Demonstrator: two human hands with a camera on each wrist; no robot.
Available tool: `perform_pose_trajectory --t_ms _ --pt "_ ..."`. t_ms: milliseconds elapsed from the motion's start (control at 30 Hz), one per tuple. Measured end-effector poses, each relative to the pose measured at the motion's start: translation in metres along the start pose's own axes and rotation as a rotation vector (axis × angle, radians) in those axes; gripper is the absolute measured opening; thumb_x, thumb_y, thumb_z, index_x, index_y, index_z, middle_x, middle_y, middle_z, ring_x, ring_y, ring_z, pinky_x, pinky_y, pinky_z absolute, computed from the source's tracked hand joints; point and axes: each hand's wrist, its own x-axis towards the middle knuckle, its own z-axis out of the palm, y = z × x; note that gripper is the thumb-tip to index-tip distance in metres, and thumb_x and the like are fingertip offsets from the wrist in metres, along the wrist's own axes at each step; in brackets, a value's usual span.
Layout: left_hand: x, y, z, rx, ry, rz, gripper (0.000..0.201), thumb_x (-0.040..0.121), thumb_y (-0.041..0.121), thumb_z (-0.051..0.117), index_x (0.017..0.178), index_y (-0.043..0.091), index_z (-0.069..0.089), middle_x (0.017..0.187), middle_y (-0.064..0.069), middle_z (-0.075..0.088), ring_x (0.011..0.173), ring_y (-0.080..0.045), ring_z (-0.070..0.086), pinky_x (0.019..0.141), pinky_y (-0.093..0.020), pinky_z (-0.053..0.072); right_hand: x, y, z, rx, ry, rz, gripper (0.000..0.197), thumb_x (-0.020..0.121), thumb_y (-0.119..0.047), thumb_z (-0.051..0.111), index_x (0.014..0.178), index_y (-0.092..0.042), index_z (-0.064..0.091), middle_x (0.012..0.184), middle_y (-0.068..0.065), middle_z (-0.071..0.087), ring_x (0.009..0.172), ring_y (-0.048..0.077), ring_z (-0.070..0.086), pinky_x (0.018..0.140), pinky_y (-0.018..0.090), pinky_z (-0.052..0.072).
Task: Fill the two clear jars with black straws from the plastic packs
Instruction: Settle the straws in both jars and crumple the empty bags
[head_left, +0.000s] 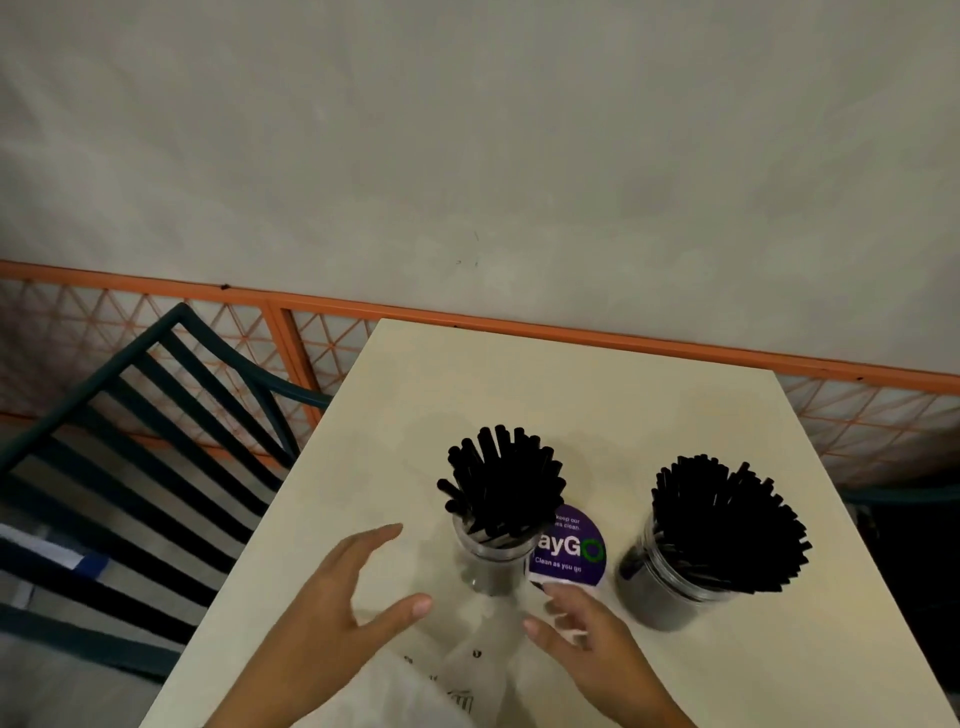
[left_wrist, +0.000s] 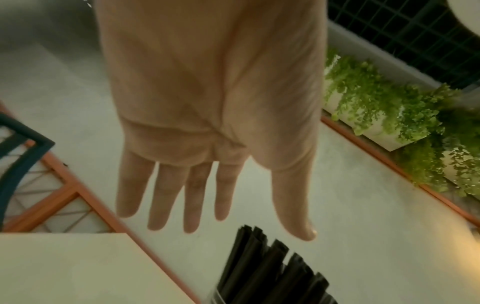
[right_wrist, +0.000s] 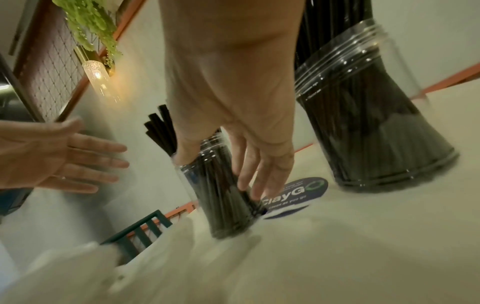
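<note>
Two clear jars stand upright on the cream table (head_left: 571, 395). The left jar (head_left: 491, 558) holds a spread bunch of black straws (head_left: 501, 480); the right jar (head_left: 670, 587) is packed with black straws (head_left: 727, 525). My left hand (head_left: 363, 587) hovers open just left of the left jar, fingers straight (left_wrist: 197, 197), touching nothing. My right hand (head_left: 571, 618) is open on the jar's near right side, fingers loosely extended beside its wall (right_wrist: 249, 174). An empty clear plastic pack (head_left: 457, 675) lies crumpled at the table's near edge between my forearms.
A round purple "ClayGo" sticker (head_left: 571, 551) lies flat between the jars. A dark green slatted chair (head_left: 130, 467) stands left of the table. An orange mesh railing (head_left: 467, 317) runs behind it against a plain wall. Green plants (left_wrist: 389, 107) hang nearby.
</note>
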Motion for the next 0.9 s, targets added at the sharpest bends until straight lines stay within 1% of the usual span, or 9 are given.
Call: perform_pose_trajectory --t_ms 67,133,267,367,500,600,667,767,900 --pt "-0.018 -0.011 -0.005 0.079 0.005 -0.085 0.061 0.066 0.066 0.052 0.121 0.05 0.03 0.121 0.032 0.032 0.104 0.007 0.042 0.077 -0.016 0.043 -0.013 -0.004 0.01 -0.058 -0.031 0.027 0.047 0.077 -0.054 0.061 0.114 -0.026 0.056 0.108 -0.005 0.061 0.094 0.003 0.057 0.069 0.01 0.043" --pt "-0.035 -0.03 -0.005 0.187 -0.022 -0.197 0.07 0.07 0.065 0.053 0.131 0.039 0.03 0.133 0.02 0.031 0.098 0.001 0.05 0.08 -0.02 0.046 -0.024 -0.01 0.022 -0.075 -0.06 0.036 0.038 0.082 -0.05 0.059 0.113 -0.027 0.056 0.105 -0.005 0.061 0.09 0.004 0.057 0.066 0.01 0.043" --pt "-0.057 -0.074 0.012 0.32 -0.208 -0.448 0.104 0.071 0.067 0.055 0.145 0.019 -0.001 0.152 -0.008 0.014 0.126 -0.022 0.042 0.101 -0.032 0.037 -0.037 -0.012 0.049 -0.176 -0.161 0.079 0.069 0.073 -0.058 0.063 0.129 -0.026 0.041 0.117 -0.002 0.049 0.095 0.011 0.054 0.074 0.016 0.043" --pt "-0.064 -0.087 0.025 0.243 -0.236 -0.49 0.109 0.071 0.058 0.064 0.144 0.016 -0.005 0.144 -0.014 0.024 0.12 -0.024 0.044 0.099 -0.032 0.038 -0.043 -0.011 0.065 -0.257 -0.193 0.03 0.093 0.068 -0.051 0.073 0.14 -0.022 0.022 0.13 0.004 0.033 0.115 0.017 0.046 0.094 0.027 0.042" --pt "-0.069 -0.102 0.033 0.122 0.01 -0.418 0.076 0.076 0.032 0.071 0.135 0.017 0.027 0.132 -0.013 0.028 0.092 -0.02 0.051 0.091 -0.03 0.043 -0.056 -0.013 0.074 -0.264 -0.155 -0.045 0.105 0.063 -0.036 0.082 0.139 -0.03 0.01 0.118 -0.001 0.023 0.099 0.015 0.044 0.085 0.022 0.038" --pt "-0.077 -0.104 0.029 0.019 0.114 -0.236 0.048 0.083 0.02 0.065 0.124 0.022 0.04 0.129 -0.004 0.024 0.083 -0.019 0.058 0.078 -0.02 0.044 -0.066 -0.012 0.075 -0.254 -0.102 -0.086 0.082 0.071 -0.028 0.075 0.132 -0.033 0.02 0.115 -0.001 0.026 0.087 0.015 0.046 0.077 0.02 0.043" --pt "-0.086 -0.103 0.025 -0.11 0.049 -0.115 0.032 0.089 0.017 0.056 0.116 0.026 0.044 0.126 0.004 0.037 0.091 -0.014 0.057 0.077 -0.018 0.047 -0.072 -0.012 0.067 -0.211 -0.107 -0.105 0.06 0.078 -0.023 0.067 0.123 -0.036 0.029 0.114 0.001 0.033 0.087 0.016 0.052 0.079 0.025 0.051" --pt "-0.103 -0.101 0.019 -0.321 -0.034 0.004 0.023 0.092 0.015 0.049 0.112 0.026 0.053 0.112 0.009 0.06 0.104 -0.009 0.057 0.091 -0.029 0.049 -0.08 -0.014 0.047 -0.236 -0.306 -0.069 0.042 0.088 -0.013 0.053 0.121 -0.037 0.041 0.117 0.001 0.048 0.097 0.011 0.055 0.085 0.024 0.052" --pt "-0.124 -0.091 0.022 -0.322 -0.037 0.118 0.04 0.083 -0.005 0.044 0.088 0.027 0.067 0.114 0.022 0.058 0.112 -0.004 0.053 0.089 -0.013 0.042 -0.089 -0.01 0.029 -0.15 -0.411 -0.125 0.062 0.082 0.012 0.035 0.113 -0.033 0.063 0.118 -0.012 0.06 0.104 0.005 0.058 0.093 0.018 0.049"
